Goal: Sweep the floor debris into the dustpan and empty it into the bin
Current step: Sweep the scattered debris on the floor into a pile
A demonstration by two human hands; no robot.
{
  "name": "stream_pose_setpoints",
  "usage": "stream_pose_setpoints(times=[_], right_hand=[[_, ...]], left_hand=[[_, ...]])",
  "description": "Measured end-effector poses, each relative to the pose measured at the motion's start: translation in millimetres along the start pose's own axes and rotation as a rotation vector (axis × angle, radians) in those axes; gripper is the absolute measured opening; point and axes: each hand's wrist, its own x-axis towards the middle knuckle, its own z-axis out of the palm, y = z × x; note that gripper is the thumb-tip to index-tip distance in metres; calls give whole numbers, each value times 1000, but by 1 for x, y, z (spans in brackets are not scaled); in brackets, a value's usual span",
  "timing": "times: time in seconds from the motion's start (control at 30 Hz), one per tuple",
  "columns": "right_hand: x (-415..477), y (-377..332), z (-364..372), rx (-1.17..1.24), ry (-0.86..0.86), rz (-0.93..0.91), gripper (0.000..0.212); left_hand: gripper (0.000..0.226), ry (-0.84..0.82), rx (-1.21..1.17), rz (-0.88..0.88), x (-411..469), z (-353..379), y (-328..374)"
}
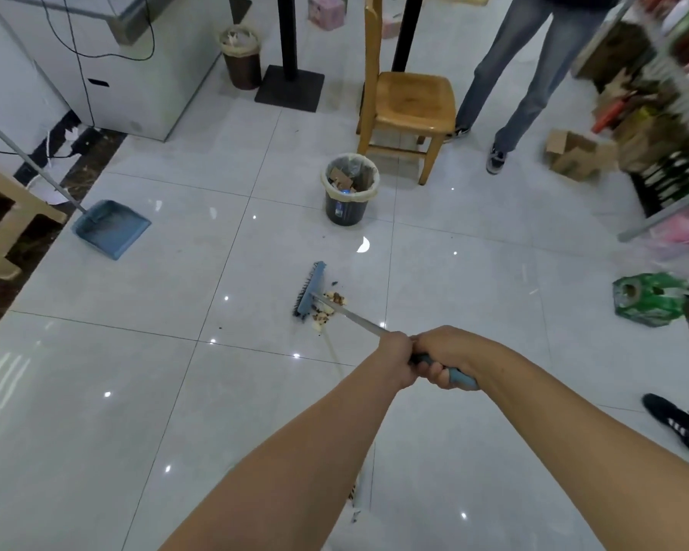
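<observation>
Both of my hands grip the broom handle (351, 314), my left hand (394, 357) in front and my right hand (444, 361) behind it on the blue grip. The blue broom head (310, 289) rests on the tiled floor, touching a small pile of brown and pale debris (329, 306). A blue dustpan (110, 228) with a long handle lies on the floor at the left, well away from the pile. A dark bin (347, 210) with a pale liner, holding cardboard and rubbish, stands beyond the broom.
A wooden chair (410, 109) stands behind the bin, a person's legs (510, 85) beside it. A second bin (241, 57) is at the back near a black table base (289, 87). Shelves with goods (661, 113), a cardboard box (569, 155) and a green bag (649, 298) line the right.
</observation>
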Motion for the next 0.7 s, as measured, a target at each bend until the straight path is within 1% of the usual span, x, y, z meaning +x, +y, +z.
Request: stream_pose_setpoints(times=[0.07, 0.17, 0.27, 0.4, 0.5, 0.6, 0.7], right_hand=[[-9, -4, -7, -62, -20, -45, 17], [-18, -9, -15, -171, -72, -99, 30], [-22, -13, -21, -271, -120, -98, 34], [-11, -8, -22, -384, -148, -65, 38], [-5, 1, -24, -421, -125, -42, 34], [-2, 8, -36, -406, -90, -42, 29], [2, 9, -53, -386, -65, -30, 30]], left_hand=[[37, -14, -32, 28, -14, 1, 3], [41, -71, -75, 10, -33, -1, 10], [41, -109, -143, 1, -38, -4, 12], [40, -153, -214, -47, -37, -7, -4], [40, -188, -243, -88, -28, -5, -16], [38, -208, -261, -100, -22, 7, -20], [39, -213, -271, -97, -19, 23, -21]])
